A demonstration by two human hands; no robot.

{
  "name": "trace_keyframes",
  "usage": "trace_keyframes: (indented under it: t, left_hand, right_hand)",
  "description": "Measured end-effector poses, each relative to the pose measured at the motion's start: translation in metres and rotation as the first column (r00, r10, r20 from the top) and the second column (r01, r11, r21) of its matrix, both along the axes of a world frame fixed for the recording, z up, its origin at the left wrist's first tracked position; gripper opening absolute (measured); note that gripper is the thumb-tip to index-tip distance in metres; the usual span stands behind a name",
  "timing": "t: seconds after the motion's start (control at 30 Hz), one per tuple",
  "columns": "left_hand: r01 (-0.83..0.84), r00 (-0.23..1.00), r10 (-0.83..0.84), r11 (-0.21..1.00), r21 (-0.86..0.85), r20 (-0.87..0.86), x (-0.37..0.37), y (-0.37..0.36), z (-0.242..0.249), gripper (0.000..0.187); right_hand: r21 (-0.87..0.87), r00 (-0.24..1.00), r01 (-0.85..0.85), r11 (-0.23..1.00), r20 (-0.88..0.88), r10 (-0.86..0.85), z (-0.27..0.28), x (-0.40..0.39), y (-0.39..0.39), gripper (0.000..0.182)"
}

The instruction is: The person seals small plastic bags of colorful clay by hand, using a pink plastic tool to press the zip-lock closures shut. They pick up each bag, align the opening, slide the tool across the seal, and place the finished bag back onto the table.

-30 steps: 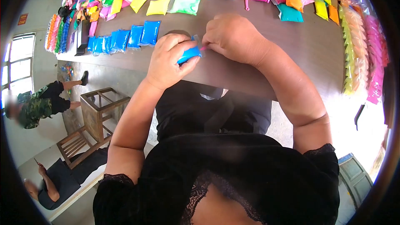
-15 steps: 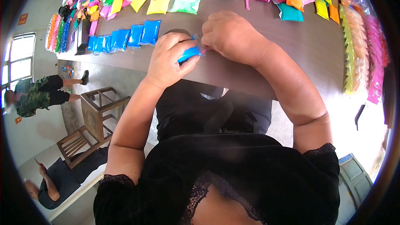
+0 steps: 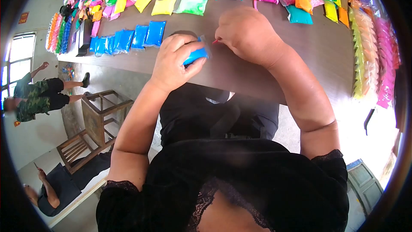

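My left hand (image 3: 174,60) is closed around a small clear packet of blue clay-like filling (image 3: 196,55), held just above the table's near edge. The packet's open-looking clear end points towards my right hand. To the right, my right hand (image 3: 245,34) is curled in a pinch, and the tip of a thin red-pink stick (image 3: 216,41) pokes out from its fingers. The rest of that stick is hidden by the hand. Left of my hands, several blue packets (image 3: 123,41) lie in a row on the table.
Many coloured packets cover the far side of the brown table (image 3: 317,56), among them a light green packet (image 3: 192,4) and a teal packet (image 3: 299,14). Strips of joined packets (image 3: 365,51) hang at the right. A wooden chair (image 3: 96,118) and two people are at the left.
My right hand has moved away from the blue packet, to the right and slightly up, with the red-pink stick. The left hand stays put. A person at the left has raised an arm.
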State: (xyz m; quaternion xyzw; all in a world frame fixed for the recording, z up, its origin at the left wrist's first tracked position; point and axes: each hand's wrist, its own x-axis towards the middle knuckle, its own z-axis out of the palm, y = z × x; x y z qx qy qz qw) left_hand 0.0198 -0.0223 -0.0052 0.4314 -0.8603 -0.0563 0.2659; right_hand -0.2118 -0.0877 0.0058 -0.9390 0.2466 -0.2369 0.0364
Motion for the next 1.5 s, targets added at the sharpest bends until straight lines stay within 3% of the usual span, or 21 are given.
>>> trace_keyframes:
  t: [0.07, 0.1, 0.17, 0.3, 0.37, 0.47, 0.67, 1.0, 1.2, 1.37, 1.5]
  left_hand:
    - [0.002, 1.0, -0.002, 1.0, 0.007, -0.004, -0.001, 0.001, 0.0, 0.036]
    - [-0.01, 1.0, 0.01, 1.0, 0.014, -0.002, -0.001, 0.001, 0.001, 0.036]
    - [-0.018, 1.0, 0.018, 1.0, 0.018, 0.003, -0.003, 0.001, 0.003, 0.036]
    - [-0.079, 0.996, 0.081, 0.996, 0.05, -0.049, -0.006, 0.005, 0.004, 0.036]
    - [-0.077, 0.996, 0.079, 0.996, 0.055, -0.048, -0.005, 0.002, 0.005, 0.036]
    - [-0.006, 1.0, 0.006, 0.998, 0.062, 0.012, -0.001, 0.0, 0.004, 0.033]
    - [-0.022, 0.995, 0.014, 0.996, 0.084, 0.1, -0.003, 0.003, 0.014, 0.025]
    - [-0.042, 0.991, 0.016, 0.981, 0.192, 0.133, -0.007, 0.004, 0.026, 0.027]
    - [-0.081, 0.993, 0.057, 0.968, 0.236, 0.107, -0.01, 0.0, 0.031, 0.031]
    - [-0.05, 0.968, -0.008, 0.972, 0.228, 0.25, -0.011, -0.002, 0.039, 0.029]
    - [-0.039, 0.961, -0.023, 0.975, 0.219, 0.276, -0.011, -0.003, 0.041, 0.028]
  right_hand:
    - [0.228, 0.991, 0.131, 0.965, -0.019, -0.13, 0.001, 0.0, 0.003, 0.009]
    - [0.228, 0.991, 0.133, 0.965, -0.018, -0.132, -0.001, 0.002, 0.003, 0.009]
    - [0.403, 0.983, 0.172, 0.899, -0.006, -0.186, -0.009, 0.007, 0.003, 0.015]
    - [0.361, 0.974, 0.187, 0.914, 0.056, -0.221, -0.022, 0.016, 0.001, 0.012]
    - [0.432, 0.977, 0.169, 0.886, 0.046, -0.209, -0.022, 0.018, 0.001, 0.013]
    - [0.454, 0.976, 0.159, 0.877, 0.059, -0.207, -0.021, 0.017, 0.002, 0.014]
    - [0.481, 0.983, 0.146, 0.864, 0.029, -0.183, -0.02, 0.014, 0.004, 0.014]
    - [0.448, 0.981, 0.124, 0.885, 0.078, -0.177, -0.024, 0.014, 0.006, 0.013]
    - [0.382, 0.989, 0.147, 0.913, -0.045, -0.141, -0.015, 0.016, 0.01, 0.01]
    - [0.111, 0.999, 0.036, 0.993, 0.013, -0.038, -0.016, 0.014, 0.009, 0.003]
    - [0.065, 0.992, -0.022, 0.998, 0.122, 0.014, -0.02, 0.009, 0.005, 0.003]
